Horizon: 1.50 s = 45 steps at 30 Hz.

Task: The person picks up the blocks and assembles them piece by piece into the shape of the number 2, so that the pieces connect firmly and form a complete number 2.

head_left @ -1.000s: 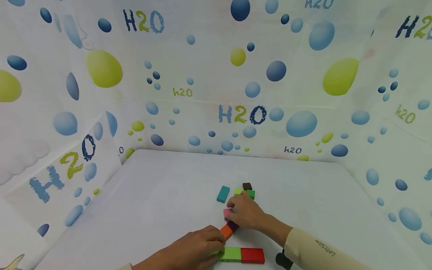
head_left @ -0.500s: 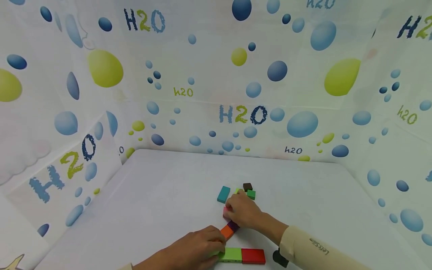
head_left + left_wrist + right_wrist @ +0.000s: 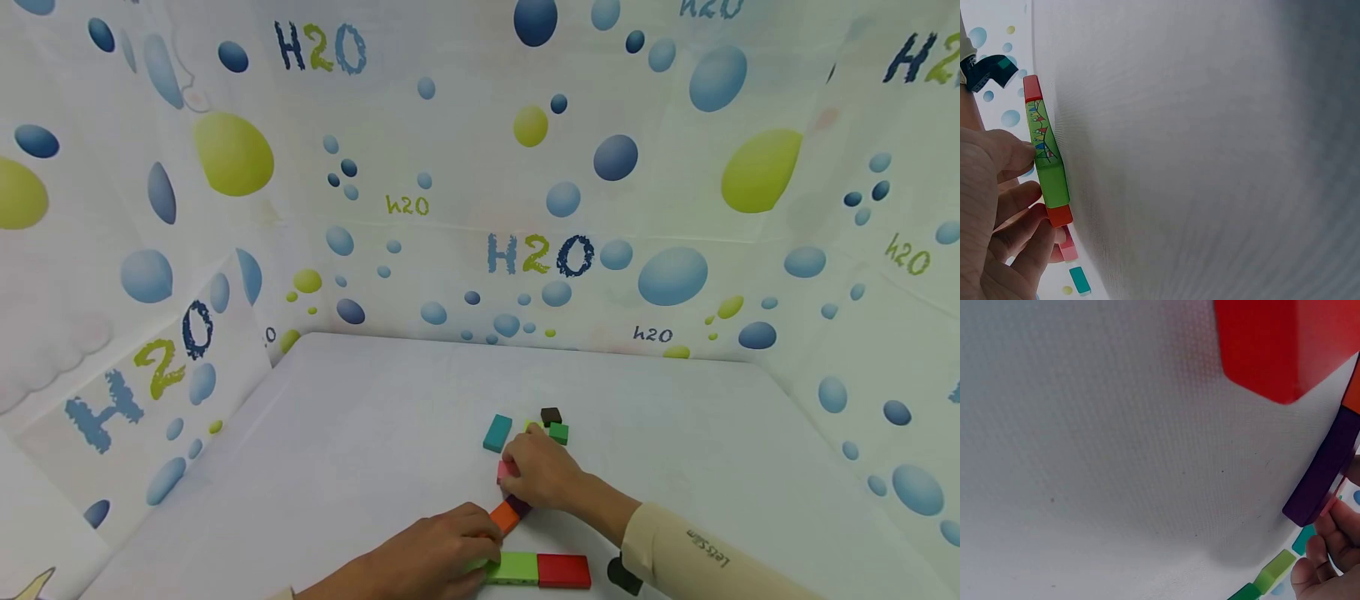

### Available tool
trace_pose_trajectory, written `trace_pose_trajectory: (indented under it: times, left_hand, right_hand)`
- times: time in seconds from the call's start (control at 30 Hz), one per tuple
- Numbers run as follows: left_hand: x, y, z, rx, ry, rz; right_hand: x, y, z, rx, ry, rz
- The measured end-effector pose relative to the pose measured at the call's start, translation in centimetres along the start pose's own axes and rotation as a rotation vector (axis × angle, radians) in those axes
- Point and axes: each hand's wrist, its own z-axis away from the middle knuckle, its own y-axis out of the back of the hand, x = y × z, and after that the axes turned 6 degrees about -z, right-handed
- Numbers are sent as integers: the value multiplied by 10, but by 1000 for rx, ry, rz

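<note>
setting, seemingly, the pink block [image 3: 504,472] just beyond the purple block [image 3: 518,505] in a narrow pinch of the right hand [image 3: 543,475], with the left hand [image 3: 442,546] at the bunting-printed green block [image 3: 517,568] and orange block [image 3: 505,517], grip unclear, probably next needing careful squaring before release.

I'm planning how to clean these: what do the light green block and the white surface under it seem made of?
Light green block: painted wood or hard plastic, I can't tell which; satin-looking, smooth faces, softened edges.
White surface: probably matte fabric or textured vinyl, judging by its fine woven-looking pattern.
</note>
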Motion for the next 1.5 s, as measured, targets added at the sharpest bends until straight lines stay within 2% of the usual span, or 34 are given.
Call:
trace_pose_trajectory:
  times: [0.4, 0.8, 1.1, 1.5]
  left_hand:
    - [0, -1, -1, 25, -13, -19]
    - [1, 0, -2, -35, 57, 10]
    - [2, 2, -3, -52, 67, 18]
    - [2, 2, -4, -51, 70, 31]
  right_hand:
    - [15, 3, 2, 97, -34, -123]
    - [36, 11, 13, 196, -12, -86]
    - [53, 12, 23, 192, -42, -50]
    - [57, 12, 30, 134, -34, -91]
